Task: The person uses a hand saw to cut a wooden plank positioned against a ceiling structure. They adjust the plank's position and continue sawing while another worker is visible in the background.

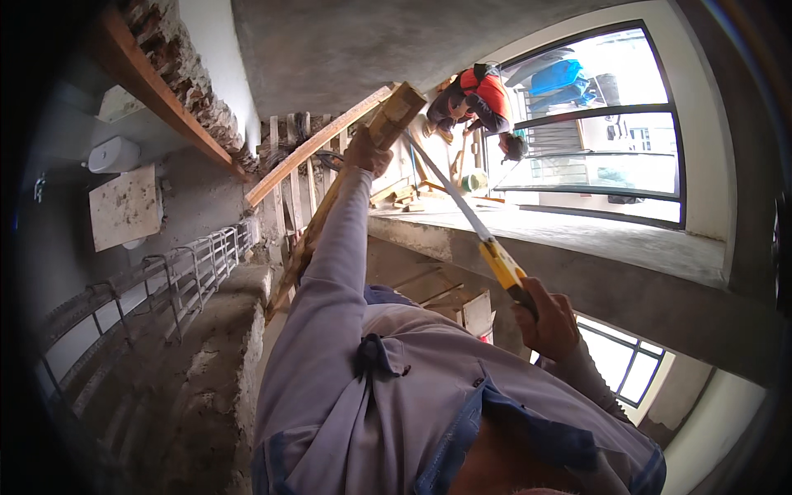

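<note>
My left hand (pixel 369 155), at the end of an outstretched arm, is wrapped round a brown wooden timber (pixel 398 114). The timber slants down and left, partly hidden behind my left forearm. In my right hand (pixel 549 320) is the handle of a hand saw (pixel 501 262) with a yellow and black grip. Its pale blade runs up and left, and the tip comes close to the timber's upper end. Whether blade and wood touch I cannot tell.
Another person (pixel 487 95) in a red-orange vest bends over near a large window (pixel 594 124). A long wooden beam (pixel 318 147) crosses beside my left hand. Bent steel rebar (pixel 177 285) stands over rough concrete at left. A white toilet (pixel 114 155) lies beyond a stained board (pixel 125 208).
</note>
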Action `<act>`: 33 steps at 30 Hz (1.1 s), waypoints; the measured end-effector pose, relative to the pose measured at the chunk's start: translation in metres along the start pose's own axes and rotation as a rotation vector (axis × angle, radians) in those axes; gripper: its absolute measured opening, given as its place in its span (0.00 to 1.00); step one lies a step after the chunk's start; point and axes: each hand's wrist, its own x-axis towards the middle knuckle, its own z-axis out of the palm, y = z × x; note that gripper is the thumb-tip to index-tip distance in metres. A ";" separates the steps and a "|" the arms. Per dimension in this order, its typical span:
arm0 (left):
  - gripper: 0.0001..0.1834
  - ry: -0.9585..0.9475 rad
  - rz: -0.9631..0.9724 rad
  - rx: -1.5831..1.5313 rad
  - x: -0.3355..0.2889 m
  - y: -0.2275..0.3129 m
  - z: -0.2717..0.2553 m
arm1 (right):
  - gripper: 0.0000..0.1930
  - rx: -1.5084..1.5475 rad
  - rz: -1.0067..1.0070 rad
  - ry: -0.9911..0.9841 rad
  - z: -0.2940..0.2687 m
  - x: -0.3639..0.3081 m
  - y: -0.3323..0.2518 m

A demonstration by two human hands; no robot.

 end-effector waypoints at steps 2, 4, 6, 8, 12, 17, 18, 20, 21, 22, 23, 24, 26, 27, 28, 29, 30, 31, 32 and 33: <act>0.28 -0.029 -0.079 0.033 -0.009 0.019 -0.002 | 0.14 0.044 0.122 -0.028 0.010 0.012 -0.003; 0.27 -0.002 -0.066 0.034 -0.016 0.022 0.009 | 0.12 0.053 0.148 -0.075 0.052 0.105 0.030; 0.27 -0.024 -0.026 -0.028 -0.011 0.017 0.018 | 0.13 0.029 0.070 -0.041 0.081 0.176 0.031; 0.26 -0.031 -0.012 -0.178 0.020 -0.020 0.024 | 0.13 0.026 -0.133 0.022 0.088 0.194 0.022; 0.26 -0.064 0.007 -0.103 0.013 -0.023 0.036 | 0.15 -0.011 0.107 -0.052 0.062 0.110 0.001; 0.26 -0.096 -0.028 -0.110 0.009 -0.004 -0.007 | 0.15 0.036 0.019 0.029 0.016 0.023 -0.004; 0.25 -0.054 -0.048 -0.059 0.005 0.002 -0.002 | 0.15 0.059 0.017 0.082 0.015 0.020 -0.010; 0.26 -0.033 -0.069 -0.005 -0.005 0.020 0.005 | 0.13 0.066 0.196 -0.072 0.042 0.089 0.006; 0.26 -0.049 -0.077 0.005 -0.012 0.033 0.003 | 0.12 -0.005 0.157 -0.101 0.064 0.134 0.023; 0.26 -0.052 -0.094 0.030 -0.019 0.036 0.000 | 0.12 -0.003 0.126 -0.058 0.086 0.171 0.032; 0.27 -0.085 -0.062 0.011 -0.011 0.017 0.003 | 0.12 0.027 0.069 -0.029 0.090 0.174 0.023; 0.27 -0.091 -0.031 -0.034 0.010 -0.010 0.015 | 0.13 0.028 -0.012 -0.003 0.086 0.181 0.016; 0.28 -0.132 -0.024 -0.050 0.007 -0.012 0.025 | 0.14 0.003 0.069 -0.053 0.081 0.164 0.014; 0.28 -0.145 -0.036 -0.011 0.001 0.010 0.011 | 0.14 -0.026 0.125 -0.038 0.073 0.133 0.009; 0.29 -0.137 -0.068 0.033 -0.004 0.015 -0.003 | 0.16 0.019 0.185 -0.110 0.053 0.099 -0.001; 0.29 -0.171 -0.139 -0.023 0.008 0.008 -0.006 | 0.15 0.031 0.075 -0.034 0.040 0.065 -0.006; 0.30 -0.121 -0.090 -0.037 0.010 0.007 -0.007 | 0.16 -0.008 0.044 -0.036 0.021 0.031 -0.013; 0.30 -0.076 -0.041 -0.029 0.010 0.005 -0.006 | 0.17 -0.027 0.017 -0.035 0.012 0.013 -0.013; 0.30 -0.053 0.005 -0.011 0.005 0.000 -0.004 | 0.16 -0.024 -0.012 -0.029 0.014 0.021 -0.007; 0.30 -0.038 -0.030 -0.006 0.005 -0.003 -0.001 | 0.16 -0.032 -0.027 -0.024 0.019 0.037 -0.005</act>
